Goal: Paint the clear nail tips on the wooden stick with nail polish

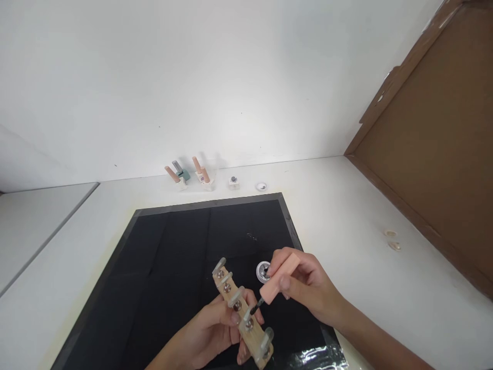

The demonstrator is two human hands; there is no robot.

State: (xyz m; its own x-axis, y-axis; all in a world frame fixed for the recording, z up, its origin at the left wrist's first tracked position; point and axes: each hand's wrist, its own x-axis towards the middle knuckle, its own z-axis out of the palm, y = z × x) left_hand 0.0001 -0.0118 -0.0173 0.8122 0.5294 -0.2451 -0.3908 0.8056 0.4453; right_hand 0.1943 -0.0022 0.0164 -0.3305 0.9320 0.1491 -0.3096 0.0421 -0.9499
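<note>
My left hand [215, 321] is closed around a wooden nail-tip stand [252, 336], held at a slant over the black mat. Several clear nail tips [235, 295] stick up from it, each beside a round metal fitting. My right hand [308, 282] grips the peach-coloured cap of a nail polish brush [280, 279]. The dark bristle end of that brush meets, or almost meets, the nail tip second from the near end. Partly behind my right fingers lies a small round white dish [262, 272] with something shiny inside.
Beneath my hands lies a black mat [169, 257] with taped edges. Along the wall stand several polish bottles [204, 177], a small white bottle [233, 183] and a round white dish [261, 186]. Two small pale pieces [393, 246] lie near the brown cardboard [442, 154] at right.
</note>
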